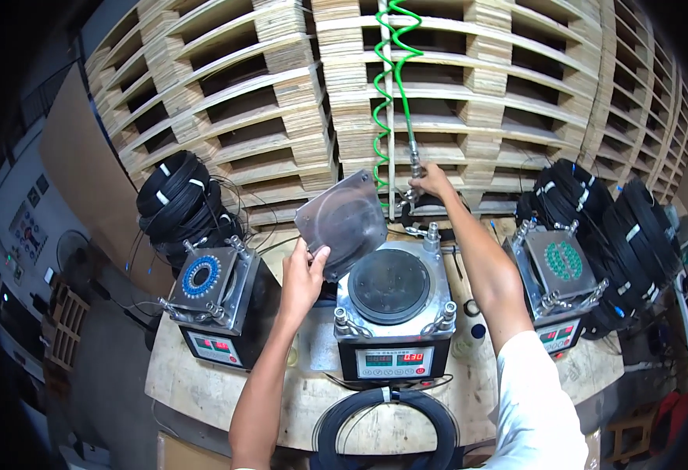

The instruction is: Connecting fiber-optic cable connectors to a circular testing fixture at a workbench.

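Note:
My left hand (pixel 303 276) grips the lower left edge of a square grey metal plate (pixel 345 225), its thumb on the near face. The plate is raised and tilted behind the middle polishing machine (pixel 346 309), left of its round dark pad (pixel 389 287). My right hand (pixel 435 183) is stretched out past that machine and closed around an air blow gun (pixel 416 166). A green coiled hose (pixel 404 86) runs up from the gun. Clamp posts (pixel 444 319) stand at the corners of the machine, and a lit display (pixel 395 359) shows on its front.
A left machine (pixel 234 309) carries a plate with a blue ring (pixel 201 276); a right machine (pixel 516 270) carries one with green pieces (pixel 563 261). Black cable coils (pixel 173 196) lie behind both sides. Another coil (pixel 330 427) is at the table's front edge. Stacked wooden pallets (pixel 453 94) rise behind.

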`<state>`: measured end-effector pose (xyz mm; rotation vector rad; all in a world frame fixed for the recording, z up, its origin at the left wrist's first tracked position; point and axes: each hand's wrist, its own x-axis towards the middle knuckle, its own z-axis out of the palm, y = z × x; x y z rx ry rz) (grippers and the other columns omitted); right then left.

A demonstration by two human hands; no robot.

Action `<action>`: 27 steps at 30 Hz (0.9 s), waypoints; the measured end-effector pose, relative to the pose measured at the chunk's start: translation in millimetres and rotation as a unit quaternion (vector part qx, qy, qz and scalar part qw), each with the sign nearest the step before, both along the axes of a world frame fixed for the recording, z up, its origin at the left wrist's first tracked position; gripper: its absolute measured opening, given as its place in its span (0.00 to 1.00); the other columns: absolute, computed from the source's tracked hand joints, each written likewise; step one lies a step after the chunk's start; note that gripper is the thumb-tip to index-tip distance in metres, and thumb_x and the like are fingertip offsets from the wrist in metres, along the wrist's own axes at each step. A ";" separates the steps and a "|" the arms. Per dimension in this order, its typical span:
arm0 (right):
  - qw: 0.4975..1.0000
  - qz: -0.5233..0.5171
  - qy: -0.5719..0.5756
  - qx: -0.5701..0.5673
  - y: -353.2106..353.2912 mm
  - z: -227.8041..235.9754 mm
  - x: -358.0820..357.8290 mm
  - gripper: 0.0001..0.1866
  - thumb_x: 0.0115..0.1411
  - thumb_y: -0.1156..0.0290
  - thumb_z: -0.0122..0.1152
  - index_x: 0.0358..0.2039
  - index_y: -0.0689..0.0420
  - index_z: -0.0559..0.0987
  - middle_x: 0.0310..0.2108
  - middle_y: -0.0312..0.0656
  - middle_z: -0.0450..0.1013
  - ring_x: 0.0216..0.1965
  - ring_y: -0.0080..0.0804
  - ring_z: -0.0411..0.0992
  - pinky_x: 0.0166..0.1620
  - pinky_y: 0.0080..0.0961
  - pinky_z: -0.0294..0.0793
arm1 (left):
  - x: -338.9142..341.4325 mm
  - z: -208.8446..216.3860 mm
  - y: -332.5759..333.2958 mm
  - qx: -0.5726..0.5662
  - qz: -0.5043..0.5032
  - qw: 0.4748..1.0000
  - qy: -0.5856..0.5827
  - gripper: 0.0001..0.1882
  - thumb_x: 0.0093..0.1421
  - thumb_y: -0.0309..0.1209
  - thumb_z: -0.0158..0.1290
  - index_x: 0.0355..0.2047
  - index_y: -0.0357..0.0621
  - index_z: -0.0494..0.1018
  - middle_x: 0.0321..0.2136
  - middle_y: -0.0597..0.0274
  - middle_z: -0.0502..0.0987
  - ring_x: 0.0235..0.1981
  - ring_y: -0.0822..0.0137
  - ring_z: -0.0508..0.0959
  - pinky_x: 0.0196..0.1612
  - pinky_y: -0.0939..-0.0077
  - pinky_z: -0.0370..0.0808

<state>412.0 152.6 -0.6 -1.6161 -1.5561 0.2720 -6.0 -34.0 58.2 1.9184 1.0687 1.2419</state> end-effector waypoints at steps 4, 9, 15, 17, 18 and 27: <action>0.999 -0.002 -0.039 -0.032 -56.8 43.1 -33.2 0.19 0.51 0.70 0.73 0.41 0.62 0.77 0.31 0.42 0.78 0.33 0.29 0.77 0.38 0.31 0.77 | -7.7 -5.8 4.1 0.027 -0.005 1.000 0.011 0.14 0.67 0.26 0.54 0.49 0.31 0.69 0.34 0.38 0.82 0.39 0.48 0.85 0.38 0.61 0.80; 0.980 0.123 0.128 0.092 -129.4 91.4 -40.4 0.26 0.54 0.85 0.57 0.54 0.58 0.69 0.38 0.40 0.75 0.39 0.30 0.78 0.43 0.29 0.77 | -4.8 -4.9 8.6 0.051 0.010 0.998 0.033 0.13 0.66 0.27 0.55 0.44 0.29 0.68 0.31 0.34 0.80 0.38 0.38 0.82 0.37 0.56 0.78; 0.959 0.213 0.189 -0.003 -271.0 151.9 -79.9 0.31 0.54 0.86 0.50 0.60 0.56 0.68 0.42 0.44 0.76 0.43 0.31 0.79 0.48 0.27 0.77 | -3.3 -3.7 7.5 0.059 0.004 0.998 0.027 0.13 0.66 0.29 0.56 0.43 0.30 0.67 0.29 0.31 0.78 0.37 0.33 0.79 0.36 0.50 0.76; 0.949 0.198 0.245 -0.015 -319.1 163.7 -112.8 0.31 0.55 0.85 0.50 0.61 0.55 0.67 0.43 0.46 0.77 0.42 0.31 0.80 0.48 0.26 0.77 | -6.7 -16.3 17.1 0.088 0.019 0.995 0.035 0.14 0.66 0.30 0.55 0.44 0.31 0.67 0.29 0.30 0.78 0.37 0.31 0.78 0.36 0.45 0.74; 0.939 0.167 0.298 -0.037 -343.0 166.0 -129.3 0.31 0.56 0.84 0.51 0.62 0.54 0.67 0.44 0.47 0.78 0.41 0.31 0.80 0.48 0.26 0.77 | -5.4 -15.5 16.0 0.086 0.020 0.996 0.031 0.14 0.66 0.30 0.55 0.44 0.31 0.67 0.29 0.30 0.78 0.37 0.31 0.78 0.36 0.45 0.74; 0.925 0.054 0.363 0.095 -424.8 142.2 -251.4 0.27 0.60 0.84 0.49 0.60 0.57 0.66 0.38 0.42 0.73 0.36 0.28 0.78 0.39 0.25 0.80 | -7.6 -17.3 21.4 0.109 -0.001 0.993 0.038 0.15 0.67 0.31 0.55 0.45 0.32 0.67 0.26 0.34 0.76 0.33 0.34 0.78 0.34 0.51 0.73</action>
